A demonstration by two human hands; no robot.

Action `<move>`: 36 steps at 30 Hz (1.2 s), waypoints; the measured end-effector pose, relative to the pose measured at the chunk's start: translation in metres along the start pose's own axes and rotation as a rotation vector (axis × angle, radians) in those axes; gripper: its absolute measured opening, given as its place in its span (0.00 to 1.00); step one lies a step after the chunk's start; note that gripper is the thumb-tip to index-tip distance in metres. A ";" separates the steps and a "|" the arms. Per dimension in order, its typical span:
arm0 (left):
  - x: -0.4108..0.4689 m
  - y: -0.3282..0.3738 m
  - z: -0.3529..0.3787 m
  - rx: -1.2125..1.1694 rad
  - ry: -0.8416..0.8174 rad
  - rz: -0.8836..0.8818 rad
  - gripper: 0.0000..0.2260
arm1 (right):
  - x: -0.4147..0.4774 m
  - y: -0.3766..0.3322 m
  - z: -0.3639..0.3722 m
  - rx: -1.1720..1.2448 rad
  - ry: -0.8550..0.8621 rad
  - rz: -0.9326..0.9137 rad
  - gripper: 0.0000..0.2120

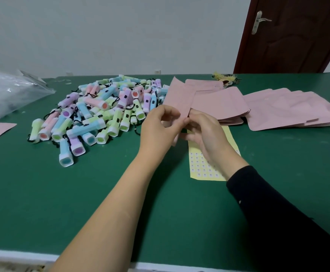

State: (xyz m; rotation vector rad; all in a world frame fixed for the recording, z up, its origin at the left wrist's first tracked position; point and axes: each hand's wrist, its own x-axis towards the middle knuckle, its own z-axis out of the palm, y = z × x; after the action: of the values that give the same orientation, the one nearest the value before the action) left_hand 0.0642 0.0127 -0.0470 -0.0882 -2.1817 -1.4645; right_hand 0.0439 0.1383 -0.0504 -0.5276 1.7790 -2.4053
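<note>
I record left hand (160, 126) and right hand (205, 132) pinching the near end of a flat matte pink pouch (178, 99); its long axis points far.

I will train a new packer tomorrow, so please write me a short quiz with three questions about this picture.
1. True or false: the left hand and the right hand both pinch the pink pouch.
2. Fill the gap: the pile of small torches lies on the green table to the ___ of the hands.
3. Where is the yellow sticker sheet? A: on the table, partly under the right hand. B: on top of the torches. C: inside the pouch.
Key: 1 true; 2 left; 3 A.
</note>
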 end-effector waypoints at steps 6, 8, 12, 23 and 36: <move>0.001 0.003 -0.003 -0.103 -0.057 -0.047 0.05 | 0.001 0.001 -0.008 -0.003 -0.007 -0.004 0.19; 0.001 0.005 -0.003 -0.114 -0.061 -0.056 0.05 | 0.001 0.001 -0.008 0.003 -0.016 -0.008 0.20; 0.000 0.006 -0.003 -0.107 -0.059 -0.065 0.07 | 0.000 0.001 -0.007 0.019 -0.031 -0.013 0.19; 0.001 0.003 -0.004 -0.078 -0.056 -0.049 0.07 | -0.001 0.000 -0.004 -0.093 -0.004 -0.011 0.23; 0.001 0.002 -0.002 -0.006 -0.060 0.034 0.06 | -0.002 0.001 0.001 -0.294 0.113 -0.091 0.13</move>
State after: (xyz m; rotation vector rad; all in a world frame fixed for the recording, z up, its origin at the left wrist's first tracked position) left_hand 0.0644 0.0113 -0.0446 -0.1729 -2.2126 -1.4676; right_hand 0.0458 0.1372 -0.0510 -0.5193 2.2210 -2.2828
